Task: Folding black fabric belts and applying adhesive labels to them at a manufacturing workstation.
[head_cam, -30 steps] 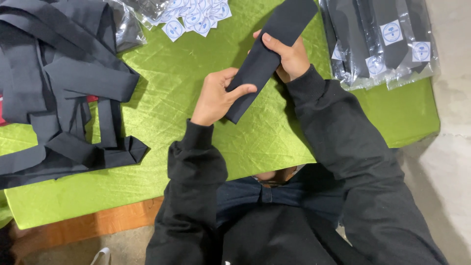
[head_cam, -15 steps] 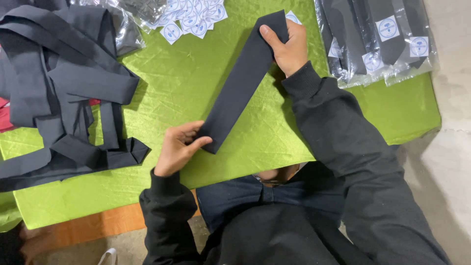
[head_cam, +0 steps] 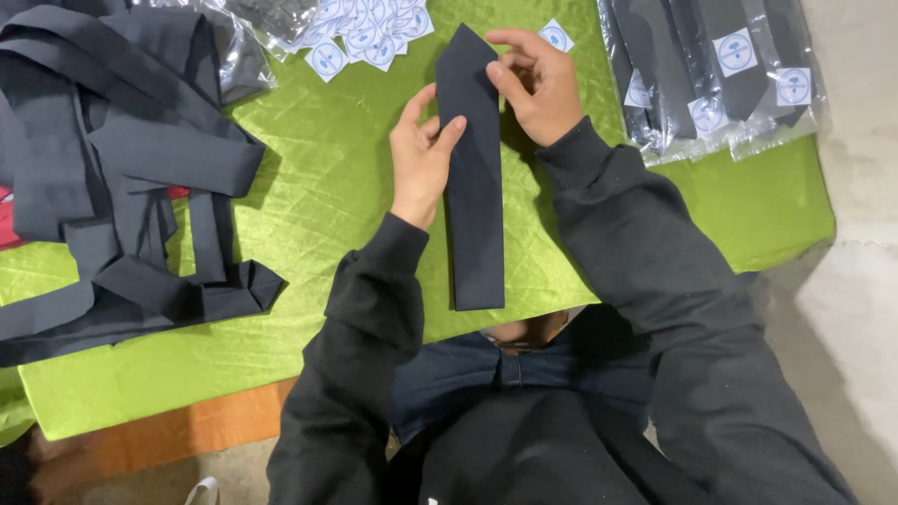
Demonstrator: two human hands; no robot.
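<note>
A dark folded necktie [head_cam: 474, 196] lies flat and lengthwise on the green quilted cloth [head_cam: 318, 215], its pointed tip away from me. My left hand [head_cam: 421, 154] rests on its left edge, fingers spread over the upper part. My right hand [head_cam: 535, 84] pinches the tie's right edge near the tip. Both arms wear black sleeves.
A heap of loose dark ties [head_cam: 112, 168] fills the left side. Small white round-marked labels [head_cam: 360, 33] lie scattered at the top. Bagged ties in clear plastic [head_cam: 720, 70] sit at the top right. The table's wooden edge [head_cam: 187, 425] shows at the bottom left.
The tie was held slanted and stretched between both hands; now it lies straight on the cloth. My left hand moved up from the tie's near end to its upper left edge.
</note>
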